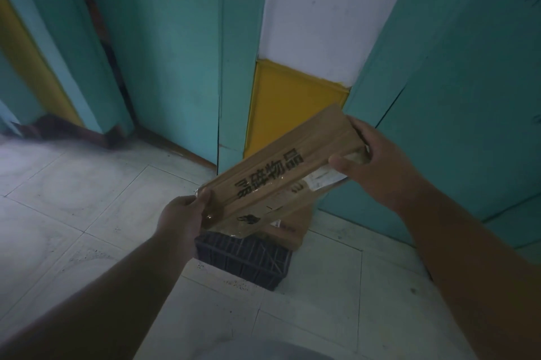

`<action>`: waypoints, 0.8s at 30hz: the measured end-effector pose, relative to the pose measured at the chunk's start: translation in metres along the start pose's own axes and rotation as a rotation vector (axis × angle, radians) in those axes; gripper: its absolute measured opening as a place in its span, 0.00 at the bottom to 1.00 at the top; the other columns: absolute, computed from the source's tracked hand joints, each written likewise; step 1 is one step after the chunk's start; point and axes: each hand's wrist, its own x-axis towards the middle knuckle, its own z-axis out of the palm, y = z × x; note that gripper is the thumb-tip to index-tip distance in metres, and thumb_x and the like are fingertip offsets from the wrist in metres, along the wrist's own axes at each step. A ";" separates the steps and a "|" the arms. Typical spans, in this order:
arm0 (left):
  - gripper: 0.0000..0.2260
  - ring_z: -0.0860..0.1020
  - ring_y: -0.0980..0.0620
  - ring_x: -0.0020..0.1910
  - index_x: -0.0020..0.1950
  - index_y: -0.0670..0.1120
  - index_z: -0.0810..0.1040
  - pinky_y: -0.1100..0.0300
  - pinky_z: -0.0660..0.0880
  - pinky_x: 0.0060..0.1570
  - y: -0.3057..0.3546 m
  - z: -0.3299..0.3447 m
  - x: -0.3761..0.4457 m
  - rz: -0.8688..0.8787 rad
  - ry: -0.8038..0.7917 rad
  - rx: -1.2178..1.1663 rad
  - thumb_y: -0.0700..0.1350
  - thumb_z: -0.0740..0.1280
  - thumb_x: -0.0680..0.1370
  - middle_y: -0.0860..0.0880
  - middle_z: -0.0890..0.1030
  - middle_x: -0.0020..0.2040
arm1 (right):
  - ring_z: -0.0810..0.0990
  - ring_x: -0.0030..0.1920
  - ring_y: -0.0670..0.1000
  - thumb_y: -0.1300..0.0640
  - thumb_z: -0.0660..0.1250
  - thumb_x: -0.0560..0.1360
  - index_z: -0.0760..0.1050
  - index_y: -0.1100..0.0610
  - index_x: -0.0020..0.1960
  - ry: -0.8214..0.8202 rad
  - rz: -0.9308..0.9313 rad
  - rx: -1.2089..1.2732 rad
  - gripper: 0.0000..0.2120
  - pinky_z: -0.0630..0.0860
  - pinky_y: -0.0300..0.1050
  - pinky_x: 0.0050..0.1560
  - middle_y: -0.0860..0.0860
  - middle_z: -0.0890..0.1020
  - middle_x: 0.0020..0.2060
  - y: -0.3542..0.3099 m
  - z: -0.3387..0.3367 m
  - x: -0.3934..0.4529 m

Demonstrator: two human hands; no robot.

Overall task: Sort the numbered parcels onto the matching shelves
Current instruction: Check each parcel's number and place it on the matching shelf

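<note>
I hold a long brown cardboard parcel (281,166) with black printed characters and clear tape, tilted up to the right, above the floor. My left hand (183,219) grips its lower left end. My right hand (371,163) grips its upper right end, near a white label. Beneath the parcel a dark plastic crate (243,257) stands on the tiles, with another brown cardboard box (288,228) resting in or behind it. No shelf numbers are visible.
Teal panels (175,52) and a white and yellow column (289,102) rise straight ahead. A teal cabinet side (456,96) stands at the right. Pale floor tiles (73,198) spread to the left and front. Dark debris (58,128) lies at the left wall base.
</note>
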 end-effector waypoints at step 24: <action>0.21 0.86 0.42 0.49 0.59 0.40 0.78 0.45 0.82 0.52 -0.015 0.026 -0.016 -0.144 -0.390 -0.387 0.46 0.74 0.69 0.40 0.86 0.51 | 0.77 0.56 0.54 0.42 0.71 0.73 0.64 0.39 0.71 0.258 0.152 -0.419 0.29 0.69 0.45 0.53 0.51 0.77 0.58 0.007 -0.031 -0.003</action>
